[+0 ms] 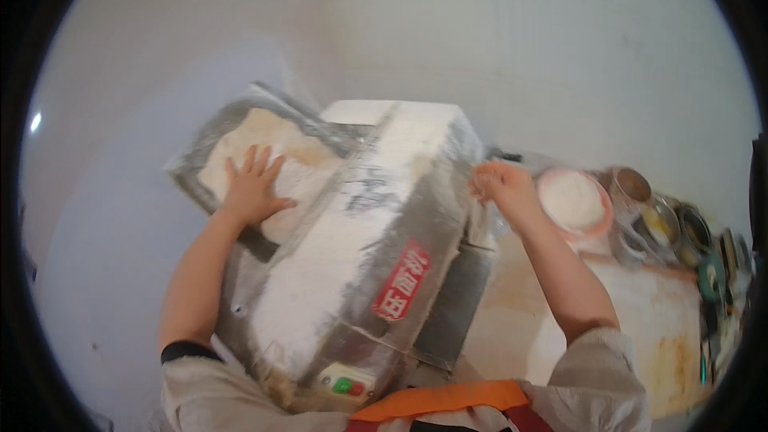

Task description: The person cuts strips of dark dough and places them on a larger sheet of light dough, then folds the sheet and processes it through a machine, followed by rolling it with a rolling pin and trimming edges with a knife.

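A floury dough sheet (300,148) lies on the slanted metal tray (192,166) at the left of a dough-pressing machine (352,248). My left hand (254,190) rests on this dough with the fingers spread and the palm down. Over at the machine's right side, my right hand (506,186) is closed, its fingers curled and pressed together near the edge of the housing. What it holds, if anything, is too blurred to make out. White flour coats the machine's top, and its outlet below my right hand is partly hidden.
Green and red buttons (349,386) sit on the machine's near end. To the right, a pink-rimmed bowl of flour (573,202), a brown container (632,184) and several other containers line the far side of a pale, stained work board (640,304). Walls stand behind and left.
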`<state>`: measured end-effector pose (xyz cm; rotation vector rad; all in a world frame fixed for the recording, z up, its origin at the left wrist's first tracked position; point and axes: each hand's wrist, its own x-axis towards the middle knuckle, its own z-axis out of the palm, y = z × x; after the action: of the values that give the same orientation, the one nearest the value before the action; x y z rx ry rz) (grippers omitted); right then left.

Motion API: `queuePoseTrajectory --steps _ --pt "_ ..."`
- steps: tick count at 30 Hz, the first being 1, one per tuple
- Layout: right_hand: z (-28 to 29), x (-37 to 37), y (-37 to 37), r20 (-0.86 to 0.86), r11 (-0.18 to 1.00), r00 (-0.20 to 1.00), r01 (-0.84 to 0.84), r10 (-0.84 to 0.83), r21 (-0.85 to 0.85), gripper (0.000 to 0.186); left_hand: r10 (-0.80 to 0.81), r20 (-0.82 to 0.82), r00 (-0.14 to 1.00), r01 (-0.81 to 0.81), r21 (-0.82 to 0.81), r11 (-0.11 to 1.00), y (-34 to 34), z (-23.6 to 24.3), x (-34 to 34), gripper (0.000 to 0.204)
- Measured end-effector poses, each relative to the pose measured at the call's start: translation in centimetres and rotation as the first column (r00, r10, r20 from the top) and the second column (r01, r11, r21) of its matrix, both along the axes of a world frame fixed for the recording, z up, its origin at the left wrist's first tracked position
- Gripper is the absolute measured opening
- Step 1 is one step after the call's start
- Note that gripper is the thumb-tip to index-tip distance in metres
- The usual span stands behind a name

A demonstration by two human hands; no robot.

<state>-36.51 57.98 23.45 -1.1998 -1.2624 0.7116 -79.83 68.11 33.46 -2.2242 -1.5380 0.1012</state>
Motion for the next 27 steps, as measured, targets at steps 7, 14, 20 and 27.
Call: queuePoseTrajectory --steps 7,14,20,27 --pt "-3.6 10.0 7.5 0.651 0.735 0.369 0.484 -0.663 0.475 0.024 -0.071 0.112 0.991 0.065 0.063 0.996 1.4 0.4 1.1 0.082" --pt "-10.6 5.6 6.8 0.866 0.864 0.393 0.496 -0.309 0.083 0.012 0.088 0.236 0.968 -0.156 0.289 0.945 3.0 0.1 -4.6 0.075" --pt "-6.6 12.2 11.7 0.883 0.896 0.358 0.422 -0.304 0.137 0.012 0.095 0.184 0.978 -0.142 0.258 0.956 3.8 0.3 -3.8 0.079" --pt "-13.1 8.6 6.6 0.764 0.896 0.546 0.434 -0.344 0.093 0.009 0.150 0.123 0.981 -0.178 0.257 0.950 2.4 0.2 -2.4 0.076"
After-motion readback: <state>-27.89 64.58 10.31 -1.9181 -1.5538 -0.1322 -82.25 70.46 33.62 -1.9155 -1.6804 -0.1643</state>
